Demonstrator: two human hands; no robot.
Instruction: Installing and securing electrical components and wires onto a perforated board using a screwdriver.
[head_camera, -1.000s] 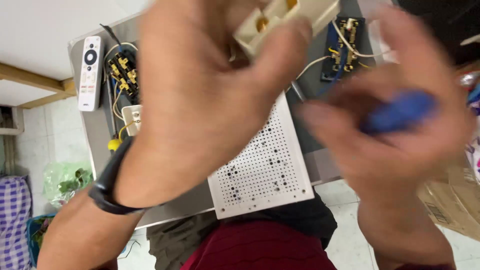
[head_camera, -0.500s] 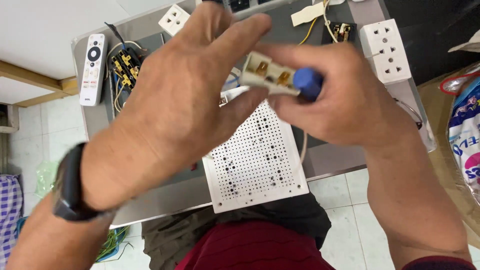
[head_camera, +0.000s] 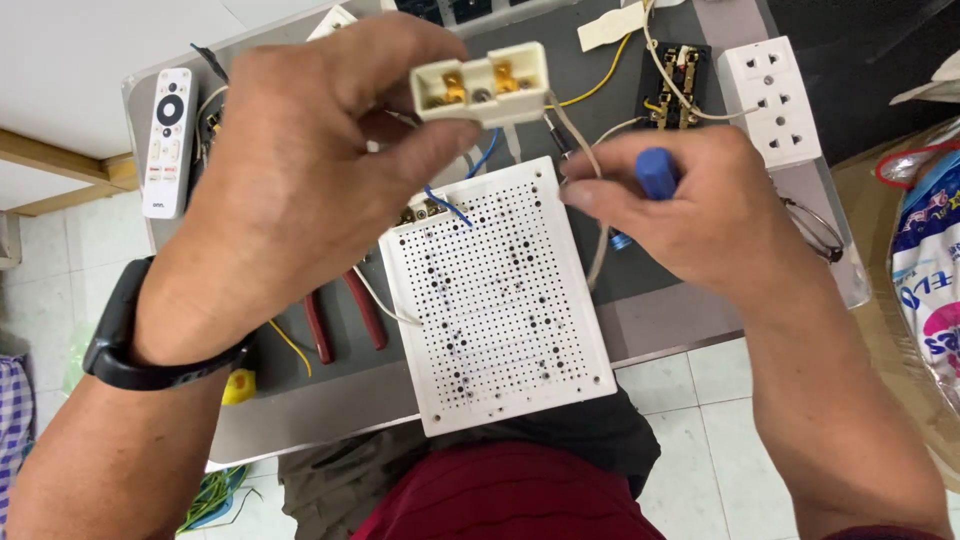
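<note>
Apart now, left hand (head_camera: 300, 190) pinches cream socket (head_camera: 482, 85); right hand (head_camera: 690, 215) seemingly grips blue-handled screwdriver (head_camera: 656, 172).

The left hand (head_camera: 300, 190) hid part of the desk (head_camera: 660, 310) and the red-handled pliers' (head_camera: 345, 315) jaws. The right hand (head_camera: 700, 215) covered the blue screwdriver's (head_camera: 656, 172) shaft.

Seen from above, two bare forearms reach forward from the bottom corners. The left hand (head_camera: 300, 190) is raised with its back to the camera, wrist bent, a black band around the wrist, fingers curled and thumb and fingertips pinched closed. The right hand (head_camera: 700, 215) sits slightly lower, near the left, back upward, fingers folded in a closed grip, forefinger pointing toward the left hand.
</note>
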